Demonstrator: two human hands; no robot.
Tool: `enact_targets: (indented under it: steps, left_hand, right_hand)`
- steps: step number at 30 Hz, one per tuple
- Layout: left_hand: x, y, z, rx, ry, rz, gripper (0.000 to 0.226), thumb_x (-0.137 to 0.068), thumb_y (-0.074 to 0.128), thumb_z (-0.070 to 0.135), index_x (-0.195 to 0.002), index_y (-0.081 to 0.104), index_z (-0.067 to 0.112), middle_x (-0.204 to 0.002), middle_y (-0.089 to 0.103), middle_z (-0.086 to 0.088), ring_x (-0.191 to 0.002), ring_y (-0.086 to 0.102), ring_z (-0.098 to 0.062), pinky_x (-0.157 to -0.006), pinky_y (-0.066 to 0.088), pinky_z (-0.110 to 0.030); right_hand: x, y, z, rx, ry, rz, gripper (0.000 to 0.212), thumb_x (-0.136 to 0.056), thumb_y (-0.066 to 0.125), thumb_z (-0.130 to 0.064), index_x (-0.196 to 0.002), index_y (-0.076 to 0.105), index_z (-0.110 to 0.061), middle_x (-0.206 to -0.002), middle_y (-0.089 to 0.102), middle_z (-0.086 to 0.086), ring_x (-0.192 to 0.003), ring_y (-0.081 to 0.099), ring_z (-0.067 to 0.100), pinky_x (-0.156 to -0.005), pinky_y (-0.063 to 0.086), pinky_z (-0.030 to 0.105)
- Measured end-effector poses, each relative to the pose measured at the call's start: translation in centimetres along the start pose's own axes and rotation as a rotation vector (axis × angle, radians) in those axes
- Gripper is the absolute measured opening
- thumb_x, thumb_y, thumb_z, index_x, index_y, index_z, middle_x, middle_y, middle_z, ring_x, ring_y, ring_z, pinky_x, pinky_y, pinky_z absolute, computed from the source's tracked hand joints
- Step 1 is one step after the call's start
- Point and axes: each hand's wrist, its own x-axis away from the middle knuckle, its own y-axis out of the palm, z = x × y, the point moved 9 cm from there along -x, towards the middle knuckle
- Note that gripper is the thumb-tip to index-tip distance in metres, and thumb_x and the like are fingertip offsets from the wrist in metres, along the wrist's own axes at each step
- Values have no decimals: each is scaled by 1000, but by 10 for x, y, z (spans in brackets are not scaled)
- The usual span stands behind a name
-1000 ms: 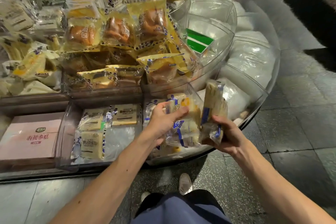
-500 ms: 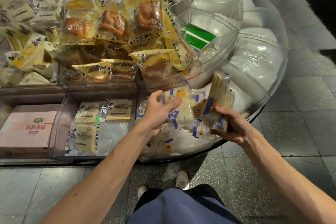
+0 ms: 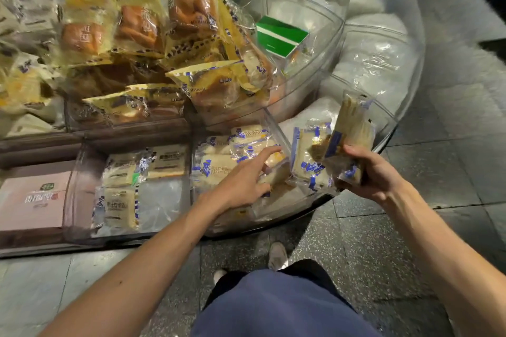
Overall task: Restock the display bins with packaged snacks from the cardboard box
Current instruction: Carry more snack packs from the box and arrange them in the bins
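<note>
Right now the R hand point(image 3: 375, 172) grips a snack pack point(image 3: 353, 128) upright, fingers curled round its lower end. It holds the pack over the front rim of the stand, just right of the lower bin point(image 3: 276, 131). L hand point(image 3: 241, 180) is inside that bin, fingers straight & spread over the blue-white packs point(image 3: 216, 169) lying there; can't tell if it presses them.

Btwn the hands a 2nd pack point(image 3: 306, 164) leans at the bin's right edge, just beside the held one. The bin's clear side wall stands btwn the L fingertips and that leaning pack.

Above, yellow bun packs point(image 3: 137, 30) heap on the upper tier, and one overhanging pack point(image 3: 210, 87) juts fwd over the bin's back.

The neighbour bin point(image 3: 79, 172) to the left has pale flat packs point(image 3: 120, 172) w/ bare plastic beside them. Left of it sits a pink box point(image 3: 35, 197).

Upper right, a green box point(image 3: 282, 35) lies in a round clear tub point(image 3: 328, 8). White plastic bags point(image 3: 377, 63) fill the outer curved compartments.

Below are grey floor tiles point(image 3: 451, 161), a shoe point(image 3: 277, 254) and a blue garment point(image 3: 273, 306).
</note>
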Motion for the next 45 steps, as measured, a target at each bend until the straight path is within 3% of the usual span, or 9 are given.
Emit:
enact_targets:
  steps: [4, 12, 16, 21, 31, 36, 40, 43, 45]
  left_hand:
    - [-6, 21, 10, -314, 53, -98, 74, -94, 57, -1, -154, 25, 28, -145, 48, -7, -125, 49, -25, -100, 42, -36]
    - [-7, 33, 17, -502, 113, -153, 13, -97, 54, 5, -110, 55, 3, -102, 59, -9, -90, 59, -21, -84, 52, -32]
    - [-17, 26, 9, -471, 101, -87, 30, -96, 56, 1, -125, 54, 8, -106, 61, -10, -88, 58, -22, -71, 45, -27]
    - [-20, 32, 11, -552, 180, -28, 33, -96, 55, 1, -128, 57, 7, -130, 58, -6, -103, 58, -25, -86, 52, -33]
    - [-26, 50, 10, -956, 240, 100, 26, -98, 54, 10, -122, 60, 2, -135, 44, -15, -123, 41, -29, -91, 42, -40]
    - [-17, 14, -13, -146, 81, 313, 50, -92, 64, 12, -139, 50, 23, -123, 52, 1, -112, 48, -14, -97, 42, -29]
    - [-5, 10, -30, 820, -202, 171, 30, -101, 56, 27, -127, 57, 11, -105, 65, -5, -89, 66, -18, -68, 53, -25]
    - [3, 22, -23, 949, -214, 38, 39, -97, 63, 32, -132, 51, 19, -118, 66, -15, -83, 69, -21, -61, 55, -32]
    - [7, 25, -26, 869, -204, 60, 55, -94, 67, 9, -141, 43, 25, -126, 64, -19, -86, 70, -27, -66, 58, -44]
  right_hand:
    - [-1, 2, 9, -8, 33, -22, 71, -28, 101, -40, -93, 82, -18, -96, 77, 7, -79, 72, 18, -59, 58, 30]
    - [1, 3, 15, -20, 31, -21, 73, -31, 102, -36, -98, 80, -15, -103, 76, 12, -83, 74, 23, -62, 61, 35]
    - [0, 8, 9, 9, 14, -34, 71, -36, 101, -37, -101, 80, -17, -106, 76, 11, -86, 74, 24, -61, 62, 37]
    - [6, 12, 4, -18, -7, -49, 71, -36, 101, -32, -102, 80, -13, -106, 75, 14, -87, 75, 25, -62, 61, 36]
    - [9, 12, 17, 30, 28, -12, 80, -32, 101, -34, -105, 76, -15, -107, 75, 12, -88, 75, 25, -66, 62, 42]
    - [8, 5, 20, 13, 18, 3, 84, -32, 102, -33, -109, 74, -14, -108, 75, 13, -90, 74, 26, -68, 62, 44]
    - [3, 6, 30, 32, 60, -34, 94, -34, 102, -31, -118, 66, -9, -110, 74, 15, -91, 74, 29, -71, 62, 47]
    - [-3, 16, 43, 150, 147, -113, 82, -42, 101, -32, -113, 72, -5, -116, 70, 23, -95, 66, 40, -81, 57, 51]
    - [-3, 28, 47, 193, 199, -146, 85, -44, 101, -27, -116, 69, 1, -112, 71, 27, -92, 68, 40, -75, 61, 45]
